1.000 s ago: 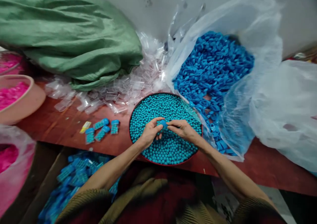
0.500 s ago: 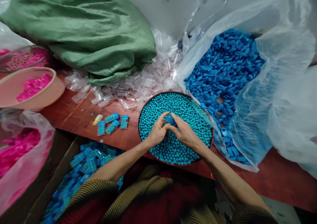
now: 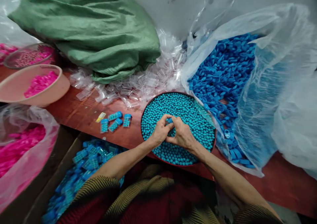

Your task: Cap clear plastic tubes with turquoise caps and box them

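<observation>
Over a round tray of turquoise beads, my two hands meet fingertip to fingertip. My left hand and my right hand are both closed around a small blue-capped container. Only a bit of its blue cap shows; fingers hide its body. To the left on the table lie several clear containers with blue caps, filled with turquoise beads.
Behind the tray is a heap of empty clear containers beside a green sack. A plastic bag at right holds blue caps. Pink pieces fill a bowl and bag at left. A box below holds filled containers.
My fingers have closed further over the blue cap, so less of it shows. My right thumb has shifted lower. The whole view has moved slightly.
</observation>
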Tool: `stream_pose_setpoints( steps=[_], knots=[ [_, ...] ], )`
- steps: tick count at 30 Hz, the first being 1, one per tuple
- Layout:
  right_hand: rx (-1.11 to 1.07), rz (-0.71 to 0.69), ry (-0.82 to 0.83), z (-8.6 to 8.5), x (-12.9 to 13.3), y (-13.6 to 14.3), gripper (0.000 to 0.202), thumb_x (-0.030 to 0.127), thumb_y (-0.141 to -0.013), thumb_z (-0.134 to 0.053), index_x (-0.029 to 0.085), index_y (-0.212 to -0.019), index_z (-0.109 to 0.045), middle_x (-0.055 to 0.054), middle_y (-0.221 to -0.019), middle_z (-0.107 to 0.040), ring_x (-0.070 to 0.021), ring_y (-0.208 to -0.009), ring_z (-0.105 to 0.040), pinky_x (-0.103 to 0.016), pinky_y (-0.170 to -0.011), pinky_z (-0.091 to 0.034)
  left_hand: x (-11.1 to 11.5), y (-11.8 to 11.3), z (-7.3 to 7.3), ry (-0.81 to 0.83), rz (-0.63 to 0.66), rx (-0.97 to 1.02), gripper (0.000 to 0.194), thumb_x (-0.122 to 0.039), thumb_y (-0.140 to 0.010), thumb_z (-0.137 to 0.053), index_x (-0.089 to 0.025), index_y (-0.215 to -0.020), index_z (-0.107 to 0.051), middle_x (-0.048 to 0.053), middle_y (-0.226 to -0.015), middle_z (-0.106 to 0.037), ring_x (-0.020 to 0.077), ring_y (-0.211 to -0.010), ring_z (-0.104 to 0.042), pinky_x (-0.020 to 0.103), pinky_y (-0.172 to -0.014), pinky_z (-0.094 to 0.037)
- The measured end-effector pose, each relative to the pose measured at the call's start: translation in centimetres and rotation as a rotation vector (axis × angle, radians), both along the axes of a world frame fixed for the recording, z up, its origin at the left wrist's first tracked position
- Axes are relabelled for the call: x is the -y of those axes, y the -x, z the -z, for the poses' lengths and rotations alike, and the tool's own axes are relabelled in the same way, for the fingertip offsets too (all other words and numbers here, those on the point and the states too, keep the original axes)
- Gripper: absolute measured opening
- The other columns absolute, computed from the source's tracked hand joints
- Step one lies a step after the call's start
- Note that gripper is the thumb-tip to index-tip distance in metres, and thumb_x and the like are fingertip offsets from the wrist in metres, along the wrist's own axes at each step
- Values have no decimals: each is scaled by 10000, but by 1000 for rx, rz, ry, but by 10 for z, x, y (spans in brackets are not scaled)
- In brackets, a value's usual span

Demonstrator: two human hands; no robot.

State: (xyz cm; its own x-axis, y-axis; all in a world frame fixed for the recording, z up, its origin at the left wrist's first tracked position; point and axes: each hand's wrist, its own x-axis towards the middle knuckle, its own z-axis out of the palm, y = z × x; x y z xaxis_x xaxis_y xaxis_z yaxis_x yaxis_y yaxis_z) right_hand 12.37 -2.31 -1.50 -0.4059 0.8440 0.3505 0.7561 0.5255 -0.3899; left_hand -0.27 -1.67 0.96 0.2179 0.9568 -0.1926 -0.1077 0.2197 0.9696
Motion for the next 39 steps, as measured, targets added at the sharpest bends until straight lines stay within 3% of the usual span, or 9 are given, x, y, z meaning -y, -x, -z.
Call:
stream_pose_setpoints(
  steps=[5, 10, 14, 17, 19, 24, 28, 33, 39],
  knots=[
    [-147, -7, 63, 10, 1, 2, 787, 348, -660, -680, 167, -1327, -303, -103, -980, -546, -254, -815, -603, -369, -623, -538, 2, 0, 8, -43, -7, -111, 198, -275, -784, -565, -180, -953, -525, -50, -670, -453, 79, -591, -408, 198, -571, -345],
    [-146, -62, 238, -7, 4, 1, 811, 382, -779, -613, 222, -1444, -176, -143, -1166, -516, -254, -855, -624, -389, -661, -546, 1, 26, 3, -187, 57, -234, 253, -270, -825, -499, -176, -1060, -503, 1, -826, -567, 121, -729, -525, 242, -702, -431],
    [-138, 25, 178, -12, 2, -14, 707, 410, -853, -529, 208, -1452, -211, -163, -1169, -523, -220, -749, -608, -405, -680, -544, -1, 85, -1, -294, -148, -714, 327, -282, -851, -471, -180, -1158, -516, 44, -923, -612, 172, -827, -563, 303, -810, -439],
    [-151, 45, 178, -8, 2, -22, 628, 385, -883, -487, 203, -1438, -256, -140, -1102, -558, -193, -683, -587, -369, -643, -540, -2, 129, 4, -265, -305, -1130, 369, -268, -870, -432, -151, -1206, -529, 118, -1076, -609, 247, -1007, -555, 373, -918, -406],
    [-146, 30, 183, -5, 4, -21, 604, 376, -892, -473, 188, -1431, -273, -133, -1071, -571, -184, -660, -583, -356, -630, -538, -5, 146, 9, -221, -347, -1350, 446, -300, -874, -435, -130, -1283, -484, 171, -1228, -548, 315, -1166, -477, 440, -981, -356],
    [-84, -38, 157, -4, 6, -16, 495, 353, -908, -442, 172, -1365, -388, -123, -1024, -605, -203, -718, -623, -364, -687, -545, -21, 156, 29, -213, -143, -1562, 665, -503, -836, -482, -167, -1400, -380, 194, -1427, -384, 472, -1337, -209, 633, -1022, -192],
    [-44, -103, 140, 4, 7, -23, 381, 338, -913, -433, 204, -1262, -509, -100, -978, -648, -231, -864, -651, -357, -724, -551, -27, 171, 40, -188, -72, -1653, 613, -564, -826, -459, -218, -1332, -487, 175, -1378, -439, 488, -1298, -242, 667, -1001, -165],
    [-13, -138, 171, 16, 6, -34, 330, 329, -918, -436, 218, -1201, -563, -90, -1003, -675, -224, -887, -664, -355, -742, -556, -2, 203, 39, -166, -40, -1734, 550, -535, -851, -426, -247, -1314, -498, 157, -1358, -456, 439, -1246, -325, 613, -975, -247],
    [14, -69, 161, 11, 2, -46, 315, 318, -916, -431, 218, -1167, -593, -86, -989, -676, -228, -903, -655, -362, -761, -547, 53, 243, 29, 130, -127, -1878, 549, -521, -856, -389, -191, -1272, -526, 194, -1220, -541, 417, -1136, -432, 581, -870, -354]
  ],
)
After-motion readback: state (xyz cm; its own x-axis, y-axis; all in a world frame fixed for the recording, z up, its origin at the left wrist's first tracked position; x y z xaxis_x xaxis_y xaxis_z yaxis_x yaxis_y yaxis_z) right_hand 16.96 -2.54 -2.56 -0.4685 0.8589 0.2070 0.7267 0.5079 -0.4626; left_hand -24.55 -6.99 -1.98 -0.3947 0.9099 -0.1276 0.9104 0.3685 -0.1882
